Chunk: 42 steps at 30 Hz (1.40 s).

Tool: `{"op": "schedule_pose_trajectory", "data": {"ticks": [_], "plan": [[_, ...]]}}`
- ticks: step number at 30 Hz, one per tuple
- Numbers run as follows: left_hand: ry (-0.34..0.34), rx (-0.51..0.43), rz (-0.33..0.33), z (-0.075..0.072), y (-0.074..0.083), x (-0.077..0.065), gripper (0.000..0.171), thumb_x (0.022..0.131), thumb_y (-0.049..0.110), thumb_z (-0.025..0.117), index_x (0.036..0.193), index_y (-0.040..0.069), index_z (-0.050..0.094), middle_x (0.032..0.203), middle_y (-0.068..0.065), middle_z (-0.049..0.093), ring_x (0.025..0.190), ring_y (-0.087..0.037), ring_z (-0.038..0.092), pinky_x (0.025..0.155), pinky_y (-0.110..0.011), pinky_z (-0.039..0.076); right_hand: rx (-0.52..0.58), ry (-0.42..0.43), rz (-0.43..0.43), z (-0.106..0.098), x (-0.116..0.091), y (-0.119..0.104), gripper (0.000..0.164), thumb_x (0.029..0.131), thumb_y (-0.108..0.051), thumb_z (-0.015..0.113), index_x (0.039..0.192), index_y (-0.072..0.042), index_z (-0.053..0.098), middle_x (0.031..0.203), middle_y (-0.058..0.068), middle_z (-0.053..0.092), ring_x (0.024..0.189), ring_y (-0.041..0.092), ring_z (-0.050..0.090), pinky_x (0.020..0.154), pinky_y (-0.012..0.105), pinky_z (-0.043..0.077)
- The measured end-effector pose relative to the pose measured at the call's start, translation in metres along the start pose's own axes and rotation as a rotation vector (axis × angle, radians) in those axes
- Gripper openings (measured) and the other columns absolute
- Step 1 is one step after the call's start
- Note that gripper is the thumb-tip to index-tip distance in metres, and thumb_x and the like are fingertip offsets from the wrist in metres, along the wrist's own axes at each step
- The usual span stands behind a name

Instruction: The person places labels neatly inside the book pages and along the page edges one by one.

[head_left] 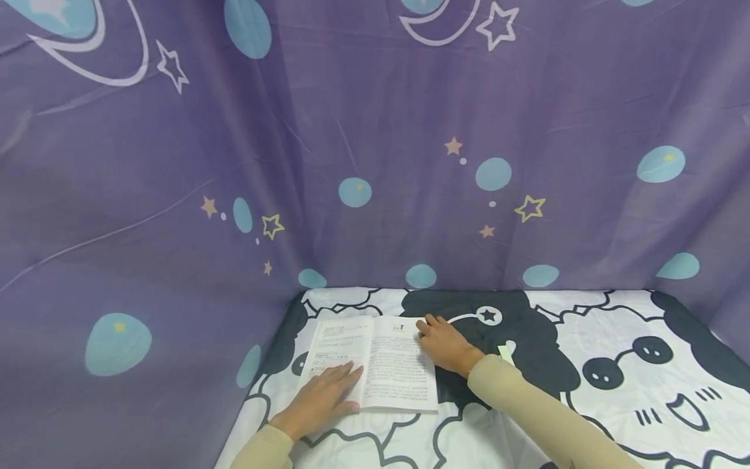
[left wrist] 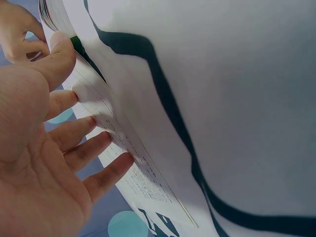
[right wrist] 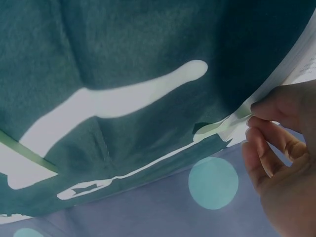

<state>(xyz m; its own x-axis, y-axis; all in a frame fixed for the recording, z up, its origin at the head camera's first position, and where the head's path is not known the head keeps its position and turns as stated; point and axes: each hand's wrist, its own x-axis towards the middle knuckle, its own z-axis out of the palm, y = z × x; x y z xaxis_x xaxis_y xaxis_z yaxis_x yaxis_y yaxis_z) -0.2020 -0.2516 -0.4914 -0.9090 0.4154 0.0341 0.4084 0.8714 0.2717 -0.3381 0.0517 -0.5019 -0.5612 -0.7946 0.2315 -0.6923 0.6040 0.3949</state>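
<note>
An open book (head_left: 398, 374) with printed pages lies on the patterned cloth. My left hand (head_left: 324, 398) rests on its left page near the lower edge, fingers extended. Spread fingertips (left wrist: 121, 168) of that hand touch the paper in the left wrist view, where the thumb lies by the lower edge. At the upper right corner, my right hand (head_left: 446, 344) pinches a page (right wrist: 245, 117) between thumb and forefinger. The other fingers of the right hand are bent beneath, as the right wrist view shows. How many sheets it holds, I cannot tell.
A pale green strip (head_left: 506, 354) lies on the cloth to the right of the book, by the right forearm. The black and white cartoon cloth (head_left: 621, 417) covers the surface. Purple curtains (head_left: 398, 130) with stars and blue dots hang behind and on both sides.
</note>
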Motion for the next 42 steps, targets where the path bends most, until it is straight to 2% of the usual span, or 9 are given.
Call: {"op": "schedule_pose_trajectory", "data": {"ticks": [7, 13, 17, 22, 26, 34, 38, 42], "plan": [[0.009, -0.001, 0.003, 0.001, -0.002, 0.0, 0.069, 0.097, 0.048, 0.066, 0.154, 0.013, 0.048, 0.159, -0.018, 0.043, 0.142, -0.043, 0.043, 0.11, -0.071, 0.038, -0.063, -0.003, -0.034, -0.006, -0.001, -0.002, 0.015, 0.096, -0.014, 0.069, 0.104, -0.006, 0.079, 0.105, 0.003, 0.059, 0.091, 0.021, 0.048, 0.078, 0.035, 0.051], [0.008, -0.002, 0.001, 0.003, -0.001, -0.001, 0.07, 0.096, 0.049, 0.066, 0.154, 0.013, 0.049, 0.159, -0.017, 0.043, 0.142, -0.043, 0.043, 0.11, -0.071, 0.039, -0.051, -0.005, -0.001, -0.011, -0.007, -0.001, 0.019, 0.093, -0.013, 0.071, 0.109, -0.008, 0.079, 0.105, 0.004, 0.062, 0.093, 0.021, 0.049, 0.08, 0.037, 0.051], [0.002, -0.006, -0.001, 0.002, 0.002, -0.002, 0.069, 0.096, 0.048, 0.066, 0.154, 0.013, 0.049, 0.158, -0.017, 0.044, 0.142, -0.043, 0.043, 0.11, -0.071, 0.038, 0.004, 0.002, 0.01, -0.013, -0.016, 0.003, 0.025, 0.092, -0.012, 0.072, 0.116, -0.012, 0.078, 0.107, 0.005, 0.064, 0.096, 0.023, 0.05, 0.083, 0.04, 0.051], [0.007, 0.01, 0.007, 0.001, 0.004, -0.002, 0.069, 0.097, 0.047, 0.067, 0.153, 0.012, 0.049, 0.158, -0.018, 0.045, 0.141, -0.043, 0.044, 0.109, -0.071, 0.039, 0.163, 0.033, 0.045, -0.014, -0.029, 0.013, 0.033, 0.091, -0.007, 0.071, 0.121, -0.019, 0.077, 0.11, 0.008, 0.064, 0.099, 0.025, 0.051, 0.084, 0.045, 0.053], [0.014, 0.02, 0.012, 0.0, 0.005, -0.002, 0.068, 0.097, 0.046, 0.067, 0.153, 0.011, 0.049, 0.157, -0.019, 0.045, 0.141, -0.044, 0.045, 0.109, -0.07, 0.04, 0.258, 0.052, 0.076, -0.013, -0.042, 0.023, 0.039, 0.091, -0.005, 0.072, 0.125, -0.023, 0.075, 0.109, 0.006, 0.063, 0.095, 0.023, 0.05, 0.08, 0.045, 0.052], [0.0, 0.003, -0.001, -0.002, 0.007, 0.0, 0.068, 0.097, 0.047, 0.066, 0.153, 0.01, 0.05, 0.157, -0.02, 0.044, 0.141, -0.047, 0.044, 0.11, -0.072, 0.038, 0.34, 0.053, 0.117, -0.008, -0.078, 0.046, 0.032, 0.088, -0.005, 0.076, 0.118, -0.016, 0.078, 0.102, 0.004, 0.068, 0.1, 0.027, 0.058, 0.08, 0.048, 0.055], [-0.002, -0.004, -0.019, -0.002, 0.007, 0.001, 0.068, 0.097, 0.046, 0.066, 0.152, 0.01, 0.05, 0.157, -0.021, 0.044, 0.141, -0.049, 0.043, 0.11, -0.073, 0.036, 0.364, 0.048, 0.136, -0.007, -0.094, 0.057, 0.03, 0.087, -0.005, 0.079, 0.115, -0.015, 0.079, 0.099, 0.001, 0.067, 0.096, 0.024, 0.058, 0.074, 0.042, 0.052], [-0.002, 0.0, -0.017, -0.001, 0.007, 0.002, 0.067, 0.097, 0.045, 0.067, 0.153, 0.011, 0.05, 0.158, -0.02, 0.044, 0.142, -0.047, 0.043, 0.111, -0.072, 0.035, 0.352, 0.098, 0.108, -0.004, -0.109, 0.066, 0.028, 0.085, -0.002, 0.08, 0.11, -0.013, 0.08, 0.097, 0.0, 0.07, 0.092, 0.022, 0.062, 0.077, 0.042, 0.054]]}}
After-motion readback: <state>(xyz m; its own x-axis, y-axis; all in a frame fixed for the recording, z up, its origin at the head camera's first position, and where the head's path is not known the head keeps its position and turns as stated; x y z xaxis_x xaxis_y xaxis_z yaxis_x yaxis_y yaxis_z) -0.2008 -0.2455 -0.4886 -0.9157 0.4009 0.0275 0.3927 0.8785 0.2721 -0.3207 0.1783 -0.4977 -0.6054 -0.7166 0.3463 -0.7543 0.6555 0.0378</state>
